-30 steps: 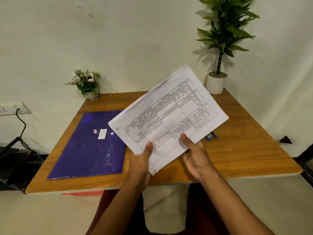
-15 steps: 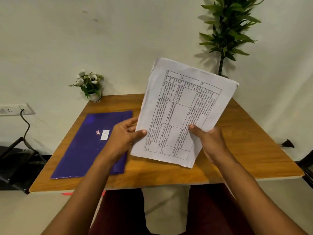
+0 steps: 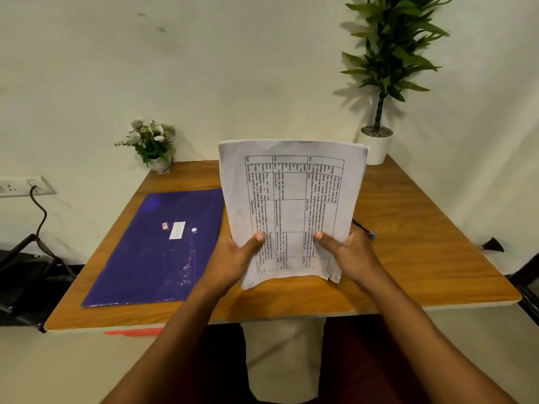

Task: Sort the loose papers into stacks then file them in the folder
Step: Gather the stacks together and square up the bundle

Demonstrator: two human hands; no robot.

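Note:
A stack of white papers (image 3: 291, 199) with a printed table on the top sheet stands upright above the middle of the wooden table (image 3: 423, 258). My left hand (image 3: 233, 258) grips its lower left edge, thumb on the front. My right hand (image 3: 347, 252) grips the lower right edge the same way. A purple folder (image 3: 157, 246) lies flat and shut on the left half of the table, with a small white label on it. The lower edge of the stack is at or just above the tabletop; I cannot tell if it touches.
A pen (image 3: 364, 228) with a blue tip lies behind my right hand. A small flower pot (image 3: 154, 147) stands at the back left corner, a tall potted plant (image 3: 382, 83) at the back right. A wall socket with a cable (image 3: 35, 193) is at the left.
The paper stack has turned from tilted to upright and square to me, and has come down toward the tabletop. My left hand shifted from the side edge to the lower left edge.

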